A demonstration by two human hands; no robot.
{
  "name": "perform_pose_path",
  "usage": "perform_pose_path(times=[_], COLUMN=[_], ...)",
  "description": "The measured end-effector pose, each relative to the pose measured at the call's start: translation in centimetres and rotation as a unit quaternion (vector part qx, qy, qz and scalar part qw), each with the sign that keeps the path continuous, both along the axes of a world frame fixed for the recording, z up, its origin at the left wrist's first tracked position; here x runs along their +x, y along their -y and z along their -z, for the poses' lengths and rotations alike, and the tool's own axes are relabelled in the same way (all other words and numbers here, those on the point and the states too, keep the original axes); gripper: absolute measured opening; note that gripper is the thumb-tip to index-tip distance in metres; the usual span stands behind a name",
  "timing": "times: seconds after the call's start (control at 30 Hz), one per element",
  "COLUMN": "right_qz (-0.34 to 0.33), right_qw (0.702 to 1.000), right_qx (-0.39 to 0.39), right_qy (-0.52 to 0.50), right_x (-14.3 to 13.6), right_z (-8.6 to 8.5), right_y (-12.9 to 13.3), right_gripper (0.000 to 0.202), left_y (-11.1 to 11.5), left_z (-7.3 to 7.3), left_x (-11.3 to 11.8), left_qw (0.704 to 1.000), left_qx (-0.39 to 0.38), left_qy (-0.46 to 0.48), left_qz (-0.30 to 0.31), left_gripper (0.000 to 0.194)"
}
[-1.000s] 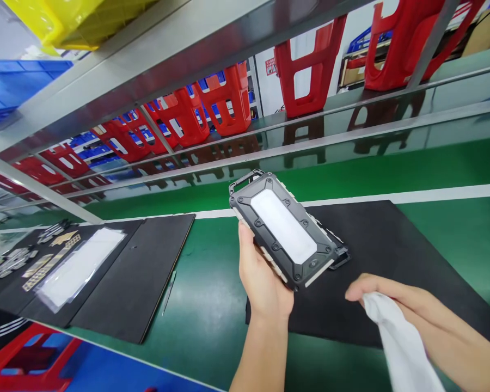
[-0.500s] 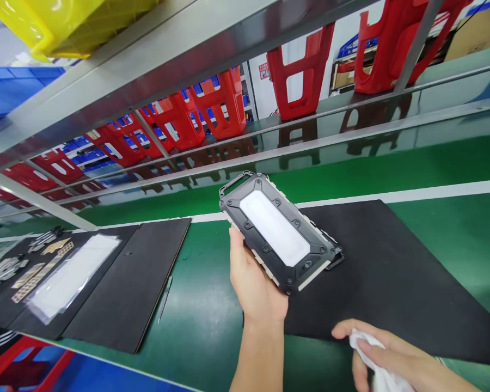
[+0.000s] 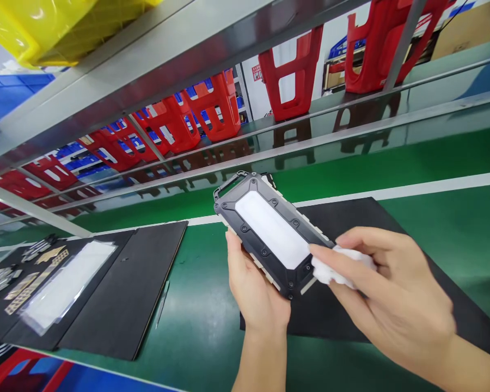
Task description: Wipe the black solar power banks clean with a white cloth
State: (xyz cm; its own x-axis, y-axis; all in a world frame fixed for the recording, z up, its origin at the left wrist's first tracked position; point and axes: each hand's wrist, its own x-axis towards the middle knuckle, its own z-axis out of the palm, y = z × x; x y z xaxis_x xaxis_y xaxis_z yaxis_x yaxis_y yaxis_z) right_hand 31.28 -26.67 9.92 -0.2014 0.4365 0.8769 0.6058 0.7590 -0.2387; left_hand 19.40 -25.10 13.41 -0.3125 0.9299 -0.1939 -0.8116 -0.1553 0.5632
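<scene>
A rugged black device with a long white panel (image 3: 271, 228), much like a portable work light, is tilted up over the bench. My left hand (image 3: 257, 288) grips it from below, thumb along its left edge. Screws run around the black frame, and a wire-like handle (image 3: 230, 184) sticks out at its upper end. My right hand (image 3: 392, 294) is closed on a crumpled white cloth (image 3: 343, 267). The cloth and a fingertip are at the device's lower right corner, beside the white panel. My left hand's other fingers are hidden behind the device.
Black mats (image 3: 392, 239) lie on the green bench (image 3: 200, 277). On the left are plastic-wrapped white sheets (image 3: 71, 283), perforated strips (image 3: 36, 283) and a thin metal tool (image 3: 162, 305). A metal beam (image 3: 147, 81) crosses above, with a yellow bin (image 3: 65, 27) on it. Red stools (image 3: 289, 81) stand beyond.
My right hand has come up and left with the white cloth, from below the device to its lower right corner. My left hand still holds the device in nearly the same place.
</scene>
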Motion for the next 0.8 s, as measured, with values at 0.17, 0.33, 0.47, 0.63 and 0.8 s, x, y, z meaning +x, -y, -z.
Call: perform_pose_path(times=[0.17, 0.33, 0.47, 0.63, 0.8], right_qz=[-0.050, -0.163, -0.090, -0.145, 0.034], right_qw=[0.998, 0.985, 0.996, 0.986, 0.989], right_qx=[0.033, 0.026, 0.018, 0.055, -0.147], right_qy=[0.018, 0.043, 0.017, 0.066, 0.014], right_x=[-1.2, -0.8, -0.2, 0.5, 1.0], right_z=[1.2, 1.8, 2.0, 2.5, 4.5], right_y=[-0.3, 0.6, 0.0, -2.4, -12.6], right_gripper=[0.030, 0.023, 0.019, 0.017, 0.026], left_y=[-0.3, -0.7, -1.1, -2.1, -3.7], left_z=[0.2, 0.4, 0.2, -0.1, 0.1], left_x=[0.3, 0.4, 0.0, -1.3, -3.0], left_qw=[1.000, 0.999, 1.000, 0.999, 0.999], left_qx=[0.015, 0.006, -0.015, -0.029, -0.015], left_qy=[-0.003, 0.001, 0.004, -0.009, -0.016], left_qz=[0.015, 0.033, 0.004, -0.018, -0.026], left_gripper=[0.038, 0.040, 0.038, 0.037, 0.037])
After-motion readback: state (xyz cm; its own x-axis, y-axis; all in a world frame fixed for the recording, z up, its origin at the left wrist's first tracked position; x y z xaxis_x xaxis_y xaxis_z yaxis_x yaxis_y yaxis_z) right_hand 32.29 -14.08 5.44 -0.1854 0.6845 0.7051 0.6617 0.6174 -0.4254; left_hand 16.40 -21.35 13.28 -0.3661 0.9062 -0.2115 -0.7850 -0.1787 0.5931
